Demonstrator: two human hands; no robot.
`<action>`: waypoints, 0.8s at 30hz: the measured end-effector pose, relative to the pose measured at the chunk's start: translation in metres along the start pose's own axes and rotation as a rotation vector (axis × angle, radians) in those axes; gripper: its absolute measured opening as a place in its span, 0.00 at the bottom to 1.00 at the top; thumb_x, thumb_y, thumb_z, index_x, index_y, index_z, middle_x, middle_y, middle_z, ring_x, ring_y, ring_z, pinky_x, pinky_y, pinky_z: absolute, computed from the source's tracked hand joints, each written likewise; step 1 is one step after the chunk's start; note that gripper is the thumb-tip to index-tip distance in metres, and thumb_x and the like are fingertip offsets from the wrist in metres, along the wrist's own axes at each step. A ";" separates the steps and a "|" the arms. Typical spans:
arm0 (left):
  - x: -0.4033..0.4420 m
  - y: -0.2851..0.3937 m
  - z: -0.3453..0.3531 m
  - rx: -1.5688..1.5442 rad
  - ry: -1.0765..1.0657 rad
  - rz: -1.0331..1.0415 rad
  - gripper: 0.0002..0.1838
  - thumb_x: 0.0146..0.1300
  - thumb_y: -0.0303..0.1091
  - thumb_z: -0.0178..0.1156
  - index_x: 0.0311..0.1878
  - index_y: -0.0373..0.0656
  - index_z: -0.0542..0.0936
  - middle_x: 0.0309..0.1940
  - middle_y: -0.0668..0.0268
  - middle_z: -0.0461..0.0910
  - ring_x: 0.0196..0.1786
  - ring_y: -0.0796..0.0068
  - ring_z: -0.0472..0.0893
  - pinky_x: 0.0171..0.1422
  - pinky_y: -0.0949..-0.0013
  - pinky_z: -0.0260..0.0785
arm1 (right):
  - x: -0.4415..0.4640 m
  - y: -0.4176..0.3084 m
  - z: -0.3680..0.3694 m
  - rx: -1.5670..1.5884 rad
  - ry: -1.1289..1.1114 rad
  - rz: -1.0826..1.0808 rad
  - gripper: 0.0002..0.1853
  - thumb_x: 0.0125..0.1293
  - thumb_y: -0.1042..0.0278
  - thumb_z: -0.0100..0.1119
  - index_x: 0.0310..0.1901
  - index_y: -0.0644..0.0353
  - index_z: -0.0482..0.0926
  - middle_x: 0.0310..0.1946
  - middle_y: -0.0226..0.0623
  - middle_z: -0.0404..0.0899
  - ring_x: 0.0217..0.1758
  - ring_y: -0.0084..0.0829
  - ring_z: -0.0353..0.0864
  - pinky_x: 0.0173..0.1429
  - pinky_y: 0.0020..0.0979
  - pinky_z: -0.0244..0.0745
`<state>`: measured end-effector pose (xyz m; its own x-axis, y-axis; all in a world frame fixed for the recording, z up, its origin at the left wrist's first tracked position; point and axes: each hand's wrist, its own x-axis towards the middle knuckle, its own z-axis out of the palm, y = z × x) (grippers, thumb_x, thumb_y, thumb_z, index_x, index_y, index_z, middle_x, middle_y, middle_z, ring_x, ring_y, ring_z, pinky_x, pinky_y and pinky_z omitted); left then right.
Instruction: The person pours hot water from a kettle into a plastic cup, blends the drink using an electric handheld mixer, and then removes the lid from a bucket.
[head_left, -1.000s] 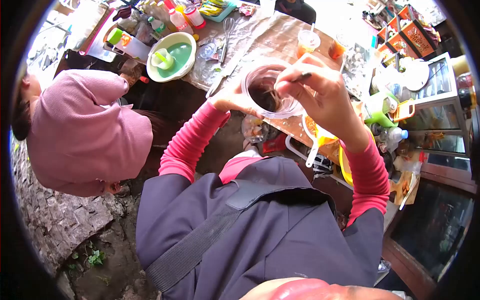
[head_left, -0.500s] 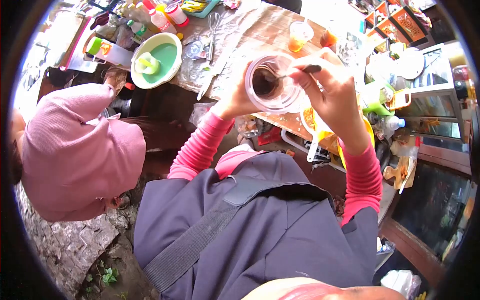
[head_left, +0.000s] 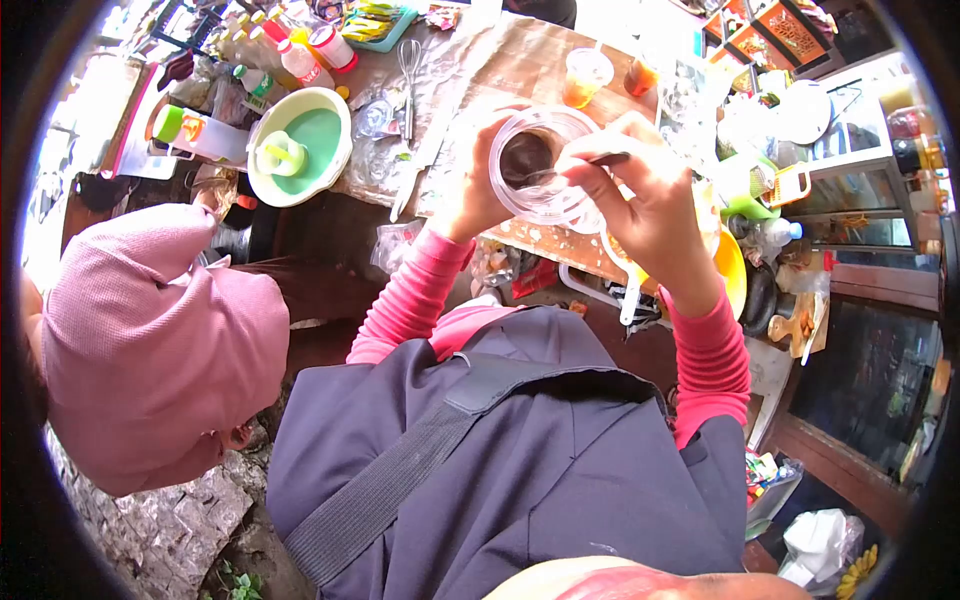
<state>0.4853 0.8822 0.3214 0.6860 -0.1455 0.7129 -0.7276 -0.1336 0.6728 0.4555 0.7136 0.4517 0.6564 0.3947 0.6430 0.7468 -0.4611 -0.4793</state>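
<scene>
A clear plastic cup [head_left: 548, 207] is tilted toward me above the table, with dark brown liquid [head_left: 525, 160] at its bottom. My left hand [head_left: 473, 188] wraps round the cup's left side. Between the thumb and fingers of my right hand [head_left: 645, 195] is the handle of a spoon [head_left: 608, 158], which reaches into the cup. The spoon's bowl is hard to make out. Behind the cup on the wooden table [head_left: 520, 60] stand a cup with an orange drink [head_left: 583, 80] and a smaller glass of amber drink [head_left: 641, 76].
At left, a basin of green liquid [head_left: 335, 165] holds a pale green cup [head_left: 280, 155]. A whisk [head_left: 409, 85] and a knife [head_left: 405, 190] lie nearby. Several bottles [head_left: 300, 65] stand behind. A person in a pink head covering [head_left: 165, 340] is close on my left. A yellow basin [head_left: 735, 275] is right.
My right hand and the spoon have shifted slightly down and left over the cup. The cup stays in my left hand. The view has turned a little.
</scene>
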 end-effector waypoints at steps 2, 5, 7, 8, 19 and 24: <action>0.001 -0.009 0.001 -0.254 0.047 -0.008 0.40 0.46 0.28 0.75 0.60 0.41 0.61 0.55 0.53 0.71 0.56 0.65 0.75 0.58 0.66 0.70 | 0.000 -0.003 -0.007 -0.031 -0.031 0.089 0.07 0.59 0.72 0.64 0.39 0.61 0.80 0.26 0.38 0.81 0.27 0.35 0.79 0.32 0.33 0.72; 0.008 -0.012 -0.001 -0.128 -0.031 0.110 0.45 0.44 0.30 0.76 0.62 0.41 0.56 0.55 0.52 0.70 0.55 0.65 0.76 0.56 0.65 0.71 | 0.010 0.002 -0.006 -0.189 0.073 -0.087 0.08 0.59 0.73 0.64 0.40 0.61 0.80 0.29 0.39 0.82 0.28 0.35 0.80 0.32 0.32 0.73; 0.008 -0.011 -0.004 -0.063 -0.031 0.063 0.49 0.43 0.31 0.77 0.63 0.42 0.52 0.55 0.51 0.70 0.54 0.64 0.77 0.56 0.66 0.71 | 0.005 0.000 0.005 -0.044 0.054 -0.059 0.10 0.57 0.74 0.65 0.41 0.59 0.79 0.34 0.40 0.83 0.34 0.35 0.81 0.37 0.31 0.74; 0.016 -0.007 -0.008 0.012 -0.049 0.092 0.49 0.44 0.31 0.77 0.63 0.42 0.52 0.55 0.51 0.70 0.53 0.65 0.77 0.56 0.66 0.71 | 0.006 -0.003 0.005 -0.037 0.037 -0.069 0.10 0.57 0.73 0.65 0.41 0.59 0.79 0.33 0.39 0.83 0.34 0.36 0.81 0.37 0.32 0.74; 0.032 -0.011 -0.012 -0.151 -0.025 -0.056 0.45 0.39 0.36 0.79 0.61 0.40 0.66 0.55 0.54 0.70 0.56 0.59 0.74 0.59 0.63 0.70 | 0.017 -0.021 0.003 -0.103 0.109 -0.065 0.08 0.55 0.74 0.66 0.37 0.61 0.78 0.28 0.38 0.80 0.33 0.41 0.76 0.38 0.36 0.71; 0.029 -0.026 -0.015 -0.069 -0.045 -0.066 0.47 0.38 0.35 0.79 0.62 0.41 0.64 0.57 0.53 0.69 0.58 0.56 0.72 0.61 0.59 0.68 | -0.001 -0.029 0.015 -0.001 0.252 0.080 0.10 0.53 0.75 0.67 0.37 0.61 0.78 0.28 0.38 0.81 0.33 0.37 0.75 0.39 0.36 0.71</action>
<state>0.5238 0.8960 0.3272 0.7304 -0.1831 0.6580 -0.6779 -0.0767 0.7311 0.4349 0.7385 0.4564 0.6660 0.1464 0.7314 0.6930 -0.4842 -0.5341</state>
